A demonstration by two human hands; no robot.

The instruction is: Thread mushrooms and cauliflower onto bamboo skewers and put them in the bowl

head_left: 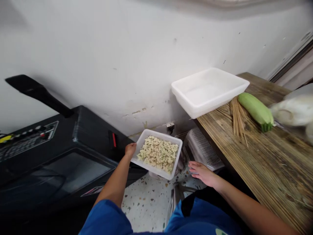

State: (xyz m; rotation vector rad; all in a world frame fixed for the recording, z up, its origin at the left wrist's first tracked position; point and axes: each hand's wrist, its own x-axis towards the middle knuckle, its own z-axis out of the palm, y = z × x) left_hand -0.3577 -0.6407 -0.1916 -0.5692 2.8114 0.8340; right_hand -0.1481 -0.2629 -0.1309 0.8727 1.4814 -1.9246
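Observation:
My left hand (pixel 129 149) grips the left edge of a white rectangular tray (pixel 144 137) filled with pale chopped vegetable pieces, held low above the floor. My right hand (pixel 201 172) hovers just right of that tray with fingers stretched out, holding nothing, near a white perforated basket (pixel 201 149) on the floor. Blue sleeves show at the bottom of the view.
A wooden table (pixel 269 163) on the right carries an empty white tray (pixel 210 89) overhanging its corner, a bundle of bamboo skewers (pixel 236 119), a green zucchini (pixel 256 109) and a blurred pale vegetable (pixel 293 109). A black machine (pixel 61 153) stands at left. Speckled floor lies below.

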